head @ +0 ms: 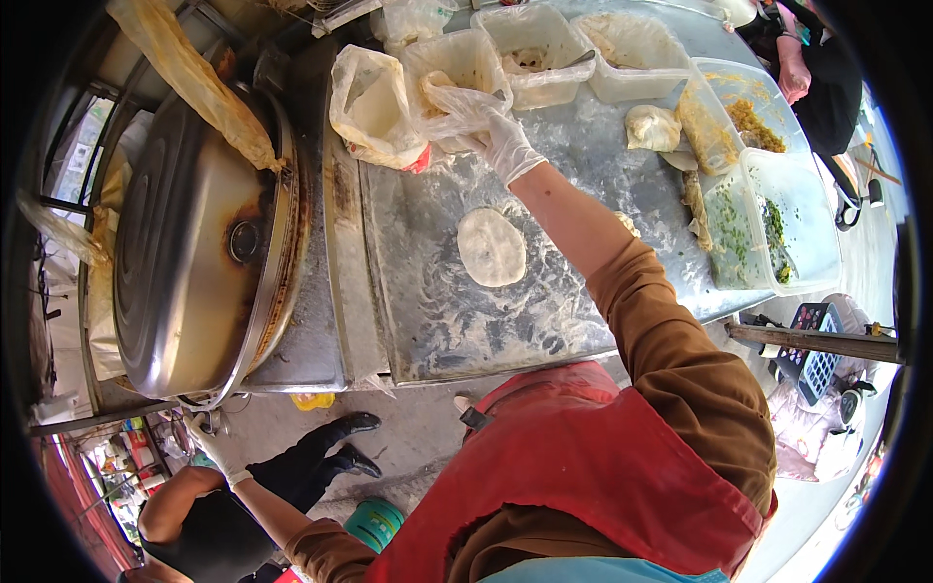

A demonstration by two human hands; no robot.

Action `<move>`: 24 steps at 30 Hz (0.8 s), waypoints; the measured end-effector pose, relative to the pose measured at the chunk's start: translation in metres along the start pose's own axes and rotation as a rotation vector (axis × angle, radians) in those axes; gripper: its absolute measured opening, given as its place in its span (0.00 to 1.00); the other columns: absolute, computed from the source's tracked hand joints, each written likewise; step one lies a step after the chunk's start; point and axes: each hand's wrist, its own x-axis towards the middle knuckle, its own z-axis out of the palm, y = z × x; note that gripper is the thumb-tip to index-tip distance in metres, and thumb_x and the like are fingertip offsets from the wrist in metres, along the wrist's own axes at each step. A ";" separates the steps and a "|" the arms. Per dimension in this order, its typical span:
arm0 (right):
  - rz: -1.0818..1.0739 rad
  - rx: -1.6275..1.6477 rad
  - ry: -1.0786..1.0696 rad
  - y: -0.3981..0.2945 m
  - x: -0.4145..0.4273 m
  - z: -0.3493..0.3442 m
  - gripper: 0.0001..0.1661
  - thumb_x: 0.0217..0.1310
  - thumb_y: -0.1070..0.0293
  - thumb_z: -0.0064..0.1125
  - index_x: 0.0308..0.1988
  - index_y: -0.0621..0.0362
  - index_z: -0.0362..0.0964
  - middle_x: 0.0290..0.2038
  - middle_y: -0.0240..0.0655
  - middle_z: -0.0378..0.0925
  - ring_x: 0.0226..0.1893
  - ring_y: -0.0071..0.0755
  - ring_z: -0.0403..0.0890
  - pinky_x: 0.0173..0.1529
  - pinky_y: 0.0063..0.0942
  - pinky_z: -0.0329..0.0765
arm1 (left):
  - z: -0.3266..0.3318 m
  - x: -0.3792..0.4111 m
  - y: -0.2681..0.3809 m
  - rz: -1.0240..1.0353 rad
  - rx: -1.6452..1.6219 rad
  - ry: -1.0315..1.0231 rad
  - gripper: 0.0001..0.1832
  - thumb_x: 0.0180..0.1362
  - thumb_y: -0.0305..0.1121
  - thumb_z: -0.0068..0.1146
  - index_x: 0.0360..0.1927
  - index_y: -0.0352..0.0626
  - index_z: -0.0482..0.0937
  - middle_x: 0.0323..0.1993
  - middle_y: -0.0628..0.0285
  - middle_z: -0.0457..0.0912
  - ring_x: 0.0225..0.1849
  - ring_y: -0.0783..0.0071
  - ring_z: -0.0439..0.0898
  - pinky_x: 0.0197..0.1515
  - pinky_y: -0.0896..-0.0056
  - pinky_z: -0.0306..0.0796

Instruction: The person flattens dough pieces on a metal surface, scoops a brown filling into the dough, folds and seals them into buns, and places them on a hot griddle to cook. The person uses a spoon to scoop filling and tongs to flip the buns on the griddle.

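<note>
My gloved right hand (506,146) reaches over the far side of the metal worktop and touches the crumpled clear plastic liner (477,106) of a tub; its fingertips are partly hidden. Just left of it stands a plastic bag of white flour (375,109). On the floured worktop (430,321) a flat round of dough (492,248) lies nearer to me than that hand. Out to the lower left, my gloved left hand (222,452) is by a small metal fitting (211,421) below the rim of a large lidded pan (197,248); its grip is too small to make out.
Lidless tubs (634,84) line the far edge. Yellowish shreds (754,124) and chopped greens (776,233) sit in tubs at right, beside a dough lump (652,127). A person in black (208,535) is at lower left, near a green bucket (374,523). Another person (824,95) stands at upper right.
</note>
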 end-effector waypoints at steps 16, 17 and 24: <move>0.037 0.134 0.018 -0.009 -0.155 -0.037 0.26 0.62 0.67 0.45 0.59 0.62 0.59 0.51 0.37 0.72 0.50 0.33 0.76 0.52 0.31 0.75 | -0.005 -0.009 0.052 -0.064 0.175 0.229 0.35 0.54 0.22 0.45 0.67 0.36 0.51 0.67 0.51 0.54 0.68 0.56 0.55 0.68 0.55 0.48; 0.048 0.122 0.009 -0.011 -0.164 -0.040 0.25 0.62 0.67 0.46 0.58 0.63 0.60 0.50 0.37 0.73 0.49 0.33 0.76 0.52 0.31 0.75 | -0.010 -0.019 0.083 0.043 0.101 0.358 0.35 0.54 0.20 0.45 0.67 0.35 0.51 0.68 0.51 0.54 0.68 0.56 0.54 0.69 0.56 0.47; 0.095 -0.021 -0.063 -0.003 -0.204 -0.056 0.28 0.61 0.65 0.50 0.59 0.60 0.59 0.49 0.37 0.73 0.47 0.33 0.77 0.48 0.32 0.78 | 0.017 -0.127 0.374 0.145 -0.844 -0.070 0.25 0.57 0.12 0.36 0.60 0.33 0.62 0.60 0.49 0.65 0.61 0.56 0.67 0.63 0.56 0.62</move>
